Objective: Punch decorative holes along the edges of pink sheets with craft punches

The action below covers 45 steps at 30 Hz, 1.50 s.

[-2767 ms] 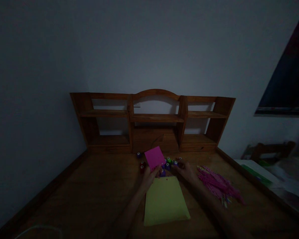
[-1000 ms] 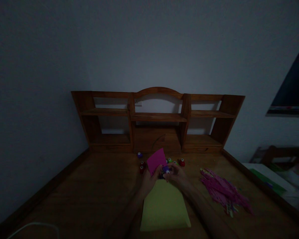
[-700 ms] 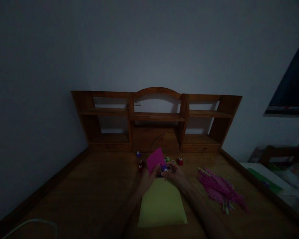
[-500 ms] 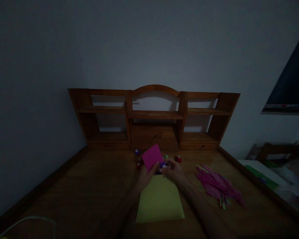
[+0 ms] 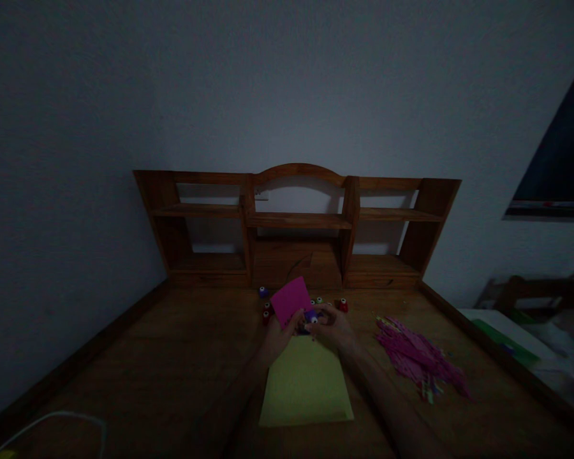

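Note:
A pink square of paper (image 5: 291, 298) stands up at a tilt, its lower edge gripped by my left hand (image 5: 275, 341). Just to its right, my right hand (image 5: 338, 328) has its fingers closed around a small purple toy with a white eye (image 5: 310, 316). Both hands nearly meet there, and the left fingertips are close to or touching the toy; the dim light hides which. A yellow sheet (image 5: 307, 382) lies flat on the desk under and in front of the hands. Something dark, too dim to name, shows at its far edge.
Behind the hands sit small eyed toys: a purple one (image 5: 263, 292), a red one (image 5: 343, 305), dark red ones (image 5: 266, 315) and a green one (image 5: 319, 300). A heap of pink strips (image 5: 418, 357) lies right. A wooden shelf unit (image 5: 296, 220) backs the desk. A pale cord (image 5: 71, 413) is front left.
The purple toy has turned slightly between the fingers, its eye a little lower. Both hands and the pink paper stay almost in place.

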Each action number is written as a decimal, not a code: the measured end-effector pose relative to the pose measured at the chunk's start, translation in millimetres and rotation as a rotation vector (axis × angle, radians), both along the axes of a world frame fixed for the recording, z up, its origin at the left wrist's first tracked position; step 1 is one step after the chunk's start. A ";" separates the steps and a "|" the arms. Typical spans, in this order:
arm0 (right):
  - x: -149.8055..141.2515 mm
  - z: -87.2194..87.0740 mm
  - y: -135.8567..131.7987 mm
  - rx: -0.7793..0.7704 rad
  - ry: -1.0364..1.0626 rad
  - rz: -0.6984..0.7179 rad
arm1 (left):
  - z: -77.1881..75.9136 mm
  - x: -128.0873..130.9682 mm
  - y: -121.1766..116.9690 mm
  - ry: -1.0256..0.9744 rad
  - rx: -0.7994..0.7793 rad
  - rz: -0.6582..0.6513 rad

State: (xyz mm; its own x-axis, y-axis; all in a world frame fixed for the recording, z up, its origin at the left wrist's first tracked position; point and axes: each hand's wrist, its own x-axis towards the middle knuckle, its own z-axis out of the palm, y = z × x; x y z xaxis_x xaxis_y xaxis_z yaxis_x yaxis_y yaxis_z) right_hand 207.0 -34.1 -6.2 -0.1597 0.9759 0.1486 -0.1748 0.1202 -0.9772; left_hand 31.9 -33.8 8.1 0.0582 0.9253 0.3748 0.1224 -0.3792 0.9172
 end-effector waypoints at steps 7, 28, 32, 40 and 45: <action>-2.3 8.5 -5.6 -0.025 -0.056 -0.081 | 9.6 1.6 -6.9 -0.019 -0.073 0.037; 0.3 19.5 -11.1 0.187 -0.219 -0.146 | 7.9 -0.9 -4.3 -0.012 -0.036 0.011; -0.6 20.1 -11.5 0.197 -0.209 -0.153 | 9.0 -1.3 -4.9 0.004 -0.063 0.016; -0.2 17.7 -10.8 0.205 -0.227 -0.156 | 6.4 -1.2 -1.2 -0.023 -0.022 0.020; 0.2 14.2 -7.9 0.205 -0.208 -0.154 | 9.2 -1.2 -2.9 -0.011 -0.030 0.017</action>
State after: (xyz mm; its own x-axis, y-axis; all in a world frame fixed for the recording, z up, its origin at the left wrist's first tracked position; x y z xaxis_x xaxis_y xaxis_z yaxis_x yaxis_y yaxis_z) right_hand 207.3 -42.0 8.0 -0.0599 0.9441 0.3242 0.0618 0.3277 -0.9428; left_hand 30.6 -36.7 17.3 0.0379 0.9370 0.3471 0.1185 -0.3492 0.9295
